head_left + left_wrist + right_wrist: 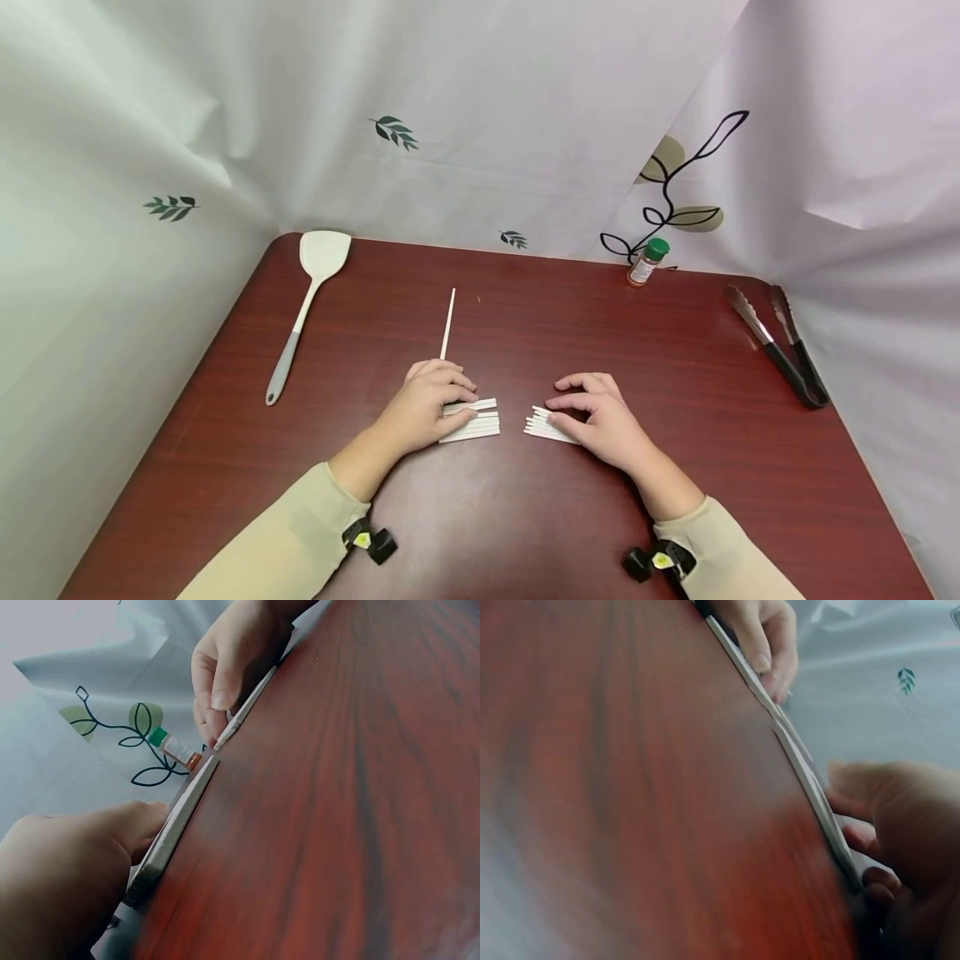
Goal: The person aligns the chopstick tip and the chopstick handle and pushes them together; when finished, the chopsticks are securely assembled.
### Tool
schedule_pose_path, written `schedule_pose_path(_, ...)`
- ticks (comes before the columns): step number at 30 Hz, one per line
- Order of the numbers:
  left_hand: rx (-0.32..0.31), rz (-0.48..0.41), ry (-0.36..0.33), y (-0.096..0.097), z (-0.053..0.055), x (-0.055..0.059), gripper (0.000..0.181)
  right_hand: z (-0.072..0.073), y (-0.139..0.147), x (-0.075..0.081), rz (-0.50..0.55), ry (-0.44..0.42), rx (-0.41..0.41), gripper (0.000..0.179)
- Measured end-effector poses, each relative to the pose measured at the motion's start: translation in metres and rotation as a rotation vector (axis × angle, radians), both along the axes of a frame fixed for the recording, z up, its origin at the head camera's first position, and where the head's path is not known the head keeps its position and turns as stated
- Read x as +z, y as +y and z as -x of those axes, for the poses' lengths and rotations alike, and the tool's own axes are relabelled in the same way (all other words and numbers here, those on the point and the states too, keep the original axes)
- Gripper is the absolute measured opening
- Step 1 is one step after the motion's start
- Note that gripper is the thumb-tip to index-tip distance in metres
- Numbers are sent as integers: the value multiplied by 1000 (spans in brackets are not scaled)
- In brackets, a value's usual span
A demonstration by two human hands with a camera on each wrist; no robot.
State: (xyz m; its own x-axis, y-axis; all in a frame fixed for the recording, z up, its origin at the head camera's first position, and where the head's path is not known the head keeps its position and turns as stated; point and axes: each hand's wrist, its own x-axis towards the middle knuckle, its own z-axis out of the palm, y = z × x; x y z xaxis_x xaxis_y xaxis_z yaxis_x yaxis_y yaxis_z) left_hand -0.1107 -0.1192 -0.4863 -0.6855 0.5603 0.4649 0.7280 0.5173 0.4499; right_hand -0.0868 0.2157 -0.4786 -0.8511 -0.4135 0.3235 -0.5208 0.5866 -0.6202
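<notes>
In the head view, a row of thin white sticks (478, 427) lies flat at the middle of the table, with my left hand (427, 408) resting over its left end. The thumb lies across these sticks and the other fingers reach past their far side. A second group of white sticks (546, 427) is under my right hand (603, 421), whose thumb touches it while the index and other fingers stretch forward. A small gap separates the two groups. Beyond my left fingers, a single white stick (448, 323) points away; its near end meets the hand.
A white spatula (325, 254) with a grey handle lies at the left of the dark red table (487, 517). At the back right stands a green-capped spice bottle (647, 265). Metal tongs (783, 354) with black handles lie near the right edge. A pale curtain (465, 108) hangs behind.
</notes>
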Motion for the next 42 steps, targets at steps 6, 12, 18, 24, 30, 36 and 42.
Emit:
schedule_pose_path(6,34,47,-21,1,-1,2,12,-4,-4,0,4,6,-25,19)
schedule_pose_path(12,59,51,-48,3,-5,4,9,-8,-7,1,10,-43,-49,19)
schedule_pose_path(18,95,22,-109,7,-10,5,9,-10,-13,4,-2,-108,-71,19)
schedule_pose_path(24,124,-36,-192,8,-14,7,8,-11,-16,7,-31,-141,-61,20)
schedule_pose_path(30,134,-72,-234,8,-14,7,9,-11,-18,7,-53,-133,-48,20)
schedule_pose_path(36,129,-55,-190,9,-12,5,8,-10,-18,4,-20,-100,-64,15)
schedule_pose_path(42,128,-40,-161,10,-11,5,10,-8,-16,5,38,-72,-76,8)
